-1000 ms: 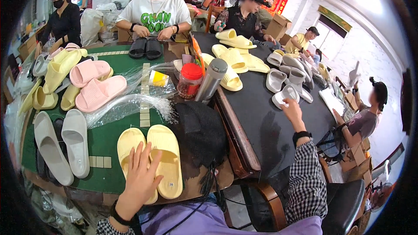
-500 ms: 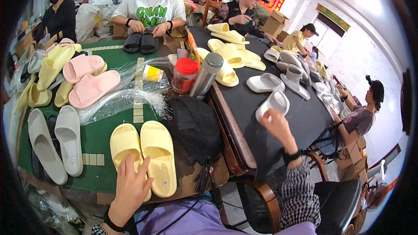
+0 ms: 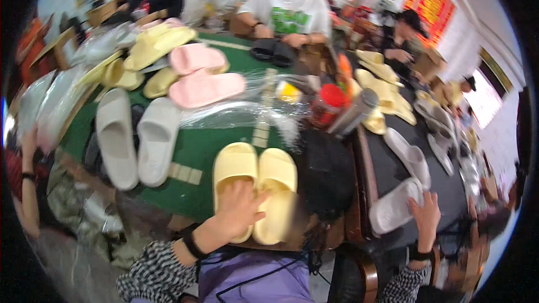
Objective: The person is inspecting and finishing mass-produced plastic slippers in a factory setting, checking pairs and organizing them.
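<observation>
Head: hands open, left on yellow slippers, right on white slipper

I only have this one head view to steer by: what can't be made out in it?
- Left hand on the yellow slippers: motion blur hides whether the fingers grip.
- Right hand at the white slipper: the contact is too blurred to tell.
- Heels of the yellow slippers: hidden under the left hand.
- Black bag: contents unseen.

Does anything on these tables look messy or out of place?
Mostly tidy pairs, but the clear plastic wrap lies crumpled loose across the green table, and a black cloth is heaped beside the yellow slippers under the left hand. The right hand touches one white slipper lying askew.
</observation>
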The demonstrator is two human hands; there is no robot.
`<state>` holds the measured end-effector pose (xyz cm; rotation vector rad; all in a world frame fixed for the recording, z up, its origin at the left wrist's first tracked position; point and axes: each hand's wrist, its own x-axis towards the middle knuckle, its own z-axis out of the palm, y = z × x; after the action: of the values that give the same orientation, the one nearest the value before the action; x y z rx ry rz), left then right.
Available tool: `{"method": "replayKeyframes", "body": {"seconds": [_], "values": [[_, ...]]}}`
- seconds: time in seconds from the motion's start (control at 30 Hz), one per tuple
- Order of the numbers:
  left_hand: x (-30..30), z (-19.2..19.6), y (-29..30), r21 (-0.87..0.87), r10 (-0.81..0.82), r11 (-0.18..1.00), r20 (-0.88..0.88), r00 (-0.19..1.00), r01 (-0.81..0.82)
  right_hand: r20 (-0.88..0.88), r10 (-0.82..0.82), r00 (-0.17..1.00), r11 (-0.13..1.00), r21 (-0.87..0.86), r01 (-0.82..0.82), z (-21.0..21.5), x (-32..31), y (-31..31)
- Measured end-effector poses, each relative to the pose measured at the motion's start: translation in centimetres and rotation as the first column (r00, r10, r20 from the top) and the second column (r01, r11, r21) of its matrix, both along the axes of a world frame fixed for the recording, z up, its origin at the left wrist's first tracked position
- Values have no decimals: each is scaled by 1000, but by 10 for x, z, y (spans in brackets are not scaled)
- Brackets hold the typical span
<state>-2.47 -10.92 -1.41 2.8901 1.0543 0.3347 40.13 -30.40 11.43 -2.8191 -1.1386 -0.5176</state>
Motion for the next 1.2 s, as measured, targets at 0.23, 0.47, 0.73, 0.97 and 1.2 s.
{"method": "replayKeyframes", "body": {"seconds": [0.23, 0.47, 0.73, 0.97, 1.2], "values": [[5, 0, 1, 36, 67, 997, -115, 991, -63, -35, -25, 999, 995, -95, 22, -22, 36, -2], [-89, 6, 6, 78, 267, 962, -74, 961, -261, -47, -40, 998, 997, -71, 36, -27, 40, -5], [-180, 13, 26, -2, 408, 913, 43, 912, -408, -22, 2, 1000, 999, -44, -3, -31, 45, -8], [-237, 33, 54, -126, 516, 854, 78, 853, -505, 18, -73, 997, 997, -16, 74, -17, 37, -12], [-239, 50, 69, 145, 461, 868, 119, 880, -474, 210, 79, 975, 976, 184, -119, 35, 19, -26]]}}
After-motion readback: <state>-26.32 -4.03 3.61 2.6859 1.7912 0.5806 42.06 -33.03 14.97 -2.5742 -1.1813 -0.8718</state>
